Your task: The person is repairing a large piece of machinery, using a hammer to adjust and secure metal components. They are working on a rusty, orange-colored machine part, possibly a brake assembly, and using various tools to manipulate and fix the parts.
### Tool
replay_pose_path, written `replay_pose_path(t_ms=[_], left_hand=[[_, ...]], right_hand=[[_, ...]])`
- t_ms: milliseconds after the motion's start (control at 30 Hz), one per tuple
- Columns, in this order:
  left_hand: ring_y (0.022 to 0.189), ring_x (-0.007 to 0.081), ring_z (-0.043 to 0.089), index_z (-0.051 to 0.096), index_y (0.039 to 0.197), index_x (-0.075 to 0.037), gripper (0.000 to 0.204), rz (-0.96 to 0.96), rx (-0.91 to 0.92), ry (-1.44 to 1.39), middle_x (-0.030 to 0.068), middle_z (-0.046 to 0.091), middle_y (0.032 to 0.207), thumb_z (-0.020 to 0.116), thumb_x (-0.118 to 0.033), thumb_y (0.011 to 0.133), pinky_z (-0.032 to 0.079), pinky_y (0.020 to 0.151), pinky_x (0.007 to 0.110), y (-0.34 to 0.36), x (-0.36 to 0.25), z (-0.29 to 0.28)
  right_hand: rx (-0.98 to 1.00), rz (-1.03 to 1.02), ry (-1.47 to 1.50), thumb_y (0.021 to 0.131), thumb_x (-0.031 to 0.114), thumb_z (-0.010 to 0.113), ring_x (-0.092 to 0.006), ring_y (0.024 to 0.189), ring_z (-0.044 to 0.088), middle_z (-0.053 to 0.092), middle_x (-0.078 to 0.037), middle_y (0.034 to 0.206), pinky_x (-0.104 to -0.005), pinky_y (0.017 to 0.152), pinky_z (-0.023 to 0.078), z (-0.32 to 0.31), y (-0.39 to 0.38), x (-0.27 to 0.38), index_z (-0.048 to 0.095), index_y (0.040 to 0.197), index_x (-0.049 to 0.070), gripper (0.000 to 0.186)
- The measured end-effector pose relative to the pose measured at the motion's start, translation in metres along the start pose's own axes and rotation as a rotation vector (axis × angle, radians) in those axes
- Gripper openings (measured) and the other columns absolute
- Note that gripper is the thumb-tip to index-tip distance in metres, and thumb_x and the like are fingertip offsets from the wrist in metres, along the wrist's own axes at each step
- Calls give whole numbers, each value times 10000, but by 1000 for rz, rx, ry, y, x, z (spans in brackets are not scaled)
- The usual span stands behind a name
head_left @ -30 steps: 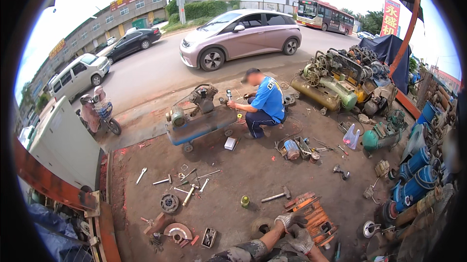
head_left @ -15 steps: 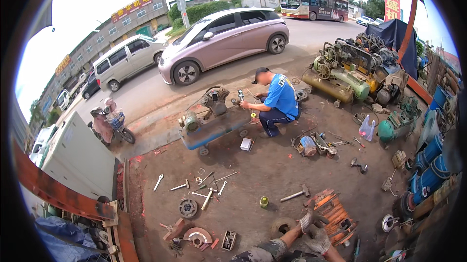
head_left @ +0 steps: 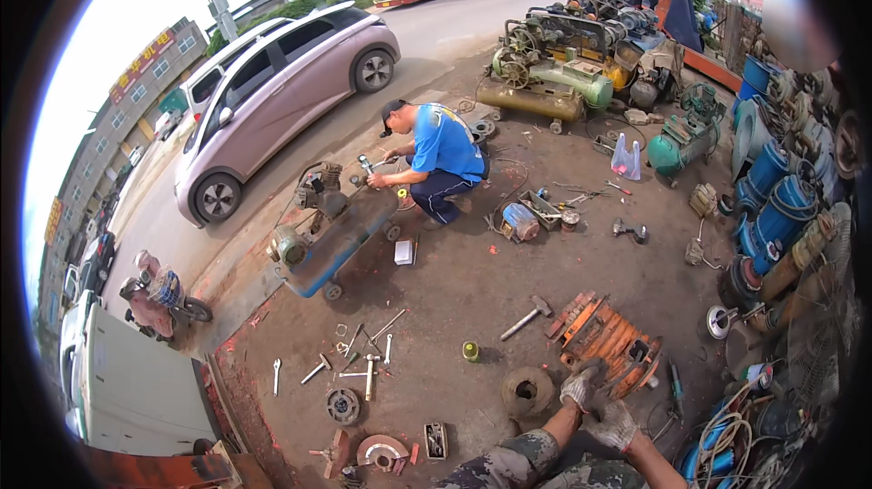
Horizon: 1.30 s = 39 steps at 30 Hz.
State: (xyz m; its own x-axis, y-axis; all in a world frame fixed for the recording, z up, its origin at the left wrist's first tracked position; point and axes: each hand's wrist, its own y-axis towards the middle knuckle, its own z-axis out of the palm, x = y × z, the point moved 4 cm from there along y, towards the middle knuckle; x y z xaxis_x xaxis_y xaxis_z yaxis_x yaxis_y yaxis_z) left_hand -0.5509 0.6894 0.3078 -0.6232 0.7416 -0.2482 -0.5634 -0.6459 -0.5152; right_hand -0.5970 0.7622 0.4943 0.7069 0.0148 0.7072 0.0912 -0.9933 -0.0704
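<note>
Both my hands wear grey-white gloves with dark fingers and sit close together at the lower right. My left hand (head_left: 579, 389) is at the near edge of a ribbed orange motor housing (head_left: 595, 330) lying on the ground. Its dark fingers blend into the housing's shaded end, so touch and grip are unclear. Just below and to the right, my right hand (head_left: 613, 425) is beside the left, its fingers bent toward it and partly hidden. A round dark ring-shaped part (head_left: 528, 391) lies left of my hands. Beyond it is a hammer (head_left: 527, 317).
A person (head_left: 440, 158) in blue crouches by a blue-edged air compressor (head_left: 331, 248). Wrenches and hammers (head_left: 370, 375) lie left, near a green-yellow can (head_left: 470, 351). Blue motors (head_left: 786, 207) and cables (head_left: 727, 444) crowd the right. A pink car (head_left: 291, 94) stands on the road.
The view has turned to the right and tilted, so the scene has shifted left. More of the orange housing shows; my hands remain close together at its near side.
</note>
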Motion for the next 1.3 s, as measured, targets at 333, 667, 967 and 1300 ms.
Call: replay_pose_path(t_ms=[333,667,967,1300], left_hand=[[1239,328,639,601,1408,24,767,-453,-193,399,147,687,1353,455,-633,1040,492,1080,442,-7,47,-7],[1551,444,291,379,1605,-52,1256,-504,-840,510,313,334,1654,218,-1012,811,258,1229,522,-160,-51,-284],[1222,450,626,566,1456,0,1317,-408,-1039,439,276,710,1275,104,-1034,784,393,1050,541,-312,37,-271],[1458,423,458,398,1586,7,1143,-474,-787,403,251,512,1566,176,-900,925,336,1130,459,-247,43,-273]], right_hand=[[173,291,55,922,242,676,-403,1021,703,735,-208,1059,-477,852,557,-6,-42,-77,716,1115,81,254],[6,761,79,896,235,679,-352,857,746,759,-203,981,-457,780,579,-23,-163,-320,735,1098,58,275],[1131,493,-507,966,250,660,-333,1117,715,761,-158,1183,-438,950,554,-16,-315,-379,735,1278,182,328],[-196,930,936,874,160,702,-243,564,625,660,-117,762,-372,502,495,1,-194,-491,646,1024,59,190]])
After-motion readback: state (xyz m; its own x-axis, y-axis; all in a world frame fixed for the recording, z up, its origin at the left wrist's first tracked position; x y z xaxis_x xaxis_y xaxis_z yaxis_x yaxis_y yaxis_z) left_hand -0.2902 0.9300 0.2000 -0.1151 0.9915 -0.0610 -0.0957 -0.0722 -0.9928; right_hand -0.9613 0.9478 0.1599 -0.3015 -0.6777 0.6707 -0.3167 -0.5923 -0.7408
